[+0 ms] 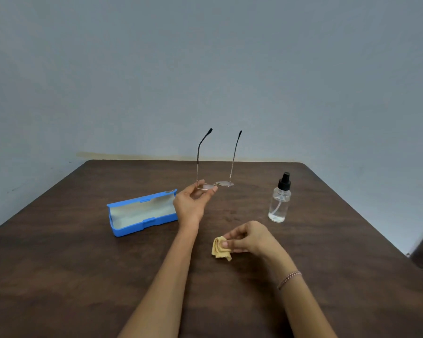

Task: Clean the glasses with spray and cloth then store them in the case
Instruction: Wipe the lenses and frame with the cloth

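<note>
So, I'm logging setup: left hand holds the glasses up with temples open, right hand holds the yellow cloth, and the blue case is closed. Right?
Not quite: the head view shows the blue case lying open. The left hand, glasses, right hand and yellow cloth are as stated.

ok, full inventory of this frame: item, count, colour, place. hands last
glasses: 1, thin metal frame with dark temple tips, held above the table, temples unfolded
glasses case: 1, blue with pale lining, open, table left
spray bottle: 1, clear with black nozzle, upright, table right
cleaning cloth: 1, yellow, crumpled, near centre
table: 1, dark brown wood
bracelet: 1, pinkish, right wrist
left hand: pinching the glasses at one lens
right hand: gripping the cloth
</note>
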`<state>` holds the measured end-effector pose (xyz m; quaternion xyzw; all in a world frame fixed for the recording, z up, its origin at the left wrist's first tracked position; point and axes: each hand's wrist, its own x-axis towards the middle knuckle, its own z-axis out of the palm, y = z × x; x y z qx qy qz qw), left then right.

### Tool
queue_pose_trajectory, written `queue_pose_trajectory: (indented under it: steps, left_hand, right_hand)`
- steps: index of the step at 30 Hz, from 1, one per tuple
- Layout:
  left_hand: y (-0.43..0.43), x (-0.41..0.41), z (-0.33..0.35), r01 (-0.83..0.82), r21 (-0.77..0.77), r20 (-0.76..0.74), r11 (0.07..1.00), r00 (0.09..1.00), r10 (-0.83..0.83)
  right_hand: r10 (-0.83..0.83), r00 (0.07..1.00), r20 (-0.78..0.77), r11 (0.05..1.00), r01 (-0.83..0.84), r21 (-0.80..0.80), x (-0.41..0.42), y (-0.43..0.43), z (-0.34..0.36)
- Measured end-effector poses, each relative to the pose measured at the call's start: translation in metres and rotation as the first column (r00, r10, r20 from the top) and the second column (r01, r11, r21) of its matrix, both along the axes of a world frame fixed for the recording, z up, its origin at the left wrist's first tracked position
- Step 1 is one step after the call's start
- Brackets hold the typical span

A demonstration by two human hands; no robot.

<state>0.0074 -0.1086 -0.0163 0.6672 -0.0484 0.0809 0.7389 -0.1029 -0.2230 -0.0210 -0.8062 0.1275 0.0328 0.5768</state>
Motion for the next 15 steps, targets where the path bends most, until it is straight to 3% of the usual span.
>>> queue_pose_trajectory:
  steps: [5, 7, 10, 15]
  left_hand:
    - [0.006, -0.013, 0.002, 0.127, -0.165, -0.121, 0.978, 0.982, -0.148]
    - [0.013, -0.017, 0.006, 0.188, -0.216, -0.166, 0.958, 0.960, -0.226]
    - [0.022, -0.022, 0.009, 0.300, -0.236, -0.248, 0.924, 0.901, -0.355]
    - [0.026, -0.036, 0.008, 0.443, -0.206, -0.359, 0.872, 0.795, -0.489]
  right_hand:
    - [0.003, 0.996, 0.085, 0.988, 0.010, -0.154, -0.015, -0.006, 0.014]
    - [-0.125, 0.959, 0.256, 0.975, 0.166, -0.149, -0.022, -0.019, 0.019]
    - [-0.430, 0.789, 0.439, 0.888, 0.458, 0.045, -0.024, -0.028, 0.019]
    - [-0.525, 0.775, 0.351, 0.848, 0.443, 0.290, -0.010, -0.025, 0.004]
